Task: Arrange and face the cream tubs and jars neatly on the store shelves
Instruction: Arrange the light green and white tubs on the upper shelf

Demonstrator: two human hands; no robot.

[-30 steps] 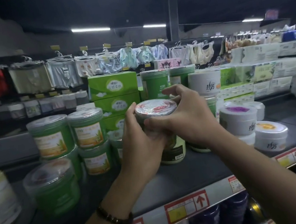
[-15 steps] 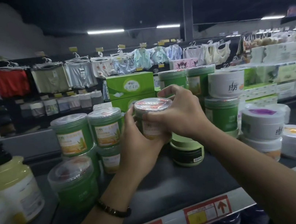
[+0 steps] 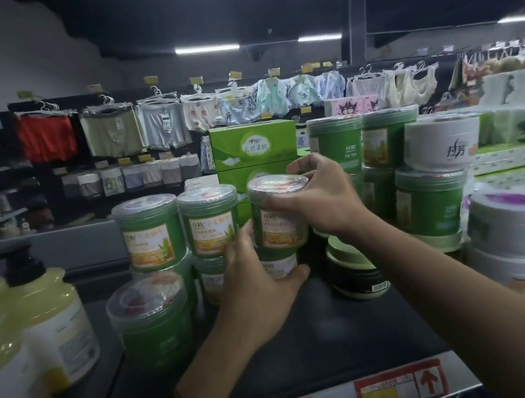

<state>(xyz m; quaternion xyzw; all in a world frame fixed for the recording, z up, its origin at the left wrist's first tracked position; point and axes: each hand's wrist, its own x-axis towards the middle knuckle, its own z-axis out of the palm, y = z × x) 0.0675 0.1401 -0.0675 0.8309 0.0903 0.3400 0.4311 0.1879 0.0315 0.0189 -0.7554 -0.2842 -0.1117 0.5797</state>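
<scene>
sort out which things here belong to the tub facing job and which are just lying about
Job: top green tub in the right hand; lower green tub in the left hand; stacked green tubs; white jars; dark jar.
Lying about: pump bottles; green tissue boxes; hanging underwear.

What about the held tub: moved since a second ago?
Yes. The tub moved left: from above the dark jar to beside the green stack.

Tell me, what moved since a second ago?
The tub went left, away from the dark jar, and now sits on a lower tub beside the green row. The left hand slid down to cup that lower tub; the right hand still grips the top one. Everything else stayed put.
</scene>
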